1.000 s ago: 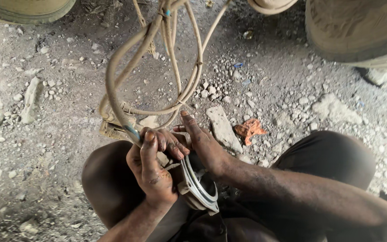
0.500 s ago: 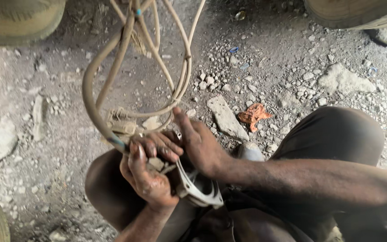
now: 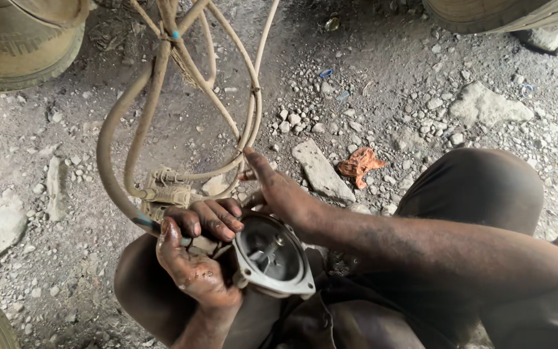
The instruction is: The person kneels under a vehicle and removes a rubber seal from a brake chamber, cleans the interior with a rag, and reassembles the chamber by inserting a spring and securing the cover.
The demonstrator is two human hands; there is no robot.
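Note:
My left hand (image 3: 196, 255) grips a dirty round metal housing (image 3: 272, 258) with a pale flange and a shaft at its centre, held over my lap. My right hand (image 3: 280, 190) rests on the top edge of the housing, its thumb stretched up to touch a loop of dusty tan hoses (image 3: 163, 103) that hang from above. A tan plug connector (image 3: 166, 189) sits at the hoses' lower end, just above my left fingers. Both hands are greasy.
Gravel and dirt ground lies below, with a flat stone (image 3: 323, 171), an orange scrap (image 3: 358, 163) and larger rocks (image 3: 489, 106). Dusty tyres (image 3: 24, 39) stand at upper left and upper right (image 3: 498, 13). My knees (image 3: 485, 187) frame the work.
The housing has turned so its open face with the central shaft now shows. The view has shifted, bringing the left tyre more into sight. Both hands stay on the part.

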